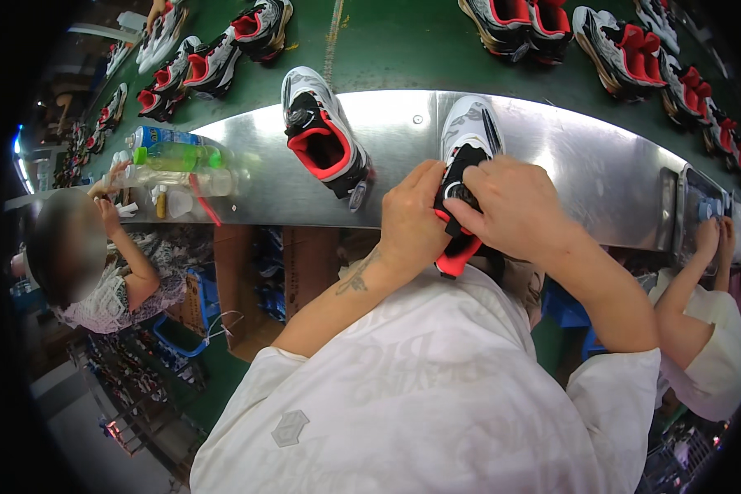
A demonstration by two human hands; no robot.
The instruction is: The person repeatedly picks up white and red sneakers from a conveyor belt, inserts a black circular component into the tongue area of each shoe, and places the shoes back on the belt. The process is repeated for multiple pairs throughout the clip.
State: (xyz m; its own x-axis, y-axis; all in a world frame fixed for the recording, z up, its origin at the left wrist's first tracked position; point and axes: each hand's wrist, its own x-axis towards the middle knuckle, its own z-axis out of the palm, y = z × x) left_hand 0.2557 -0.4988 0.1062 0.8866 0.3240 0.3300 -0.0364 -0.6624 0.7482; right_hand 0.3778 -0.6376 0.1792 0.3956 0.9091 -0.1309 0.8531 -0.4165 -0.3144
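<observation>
A white, grey and black sneaker with a red lining lies at the metal table's near edge, toe pointing away, heel toward my body. My left hand grips its left side near the opening. With fingers curled and thumb bent, my right hand closes on the upper from the right, beside a round black dial on the tongue. The fingertips partly hide what they press on. To the left stands a matching sneaker, apart from both hands, with its own round dial and a small tag at the heel.
Beyond the metal table runs a green surface with several matching sneakers at both sides. Bottles lie at the left of the metal top. One person sits left; another person's arms work at the right. A cardboard box stands below.
</observation>
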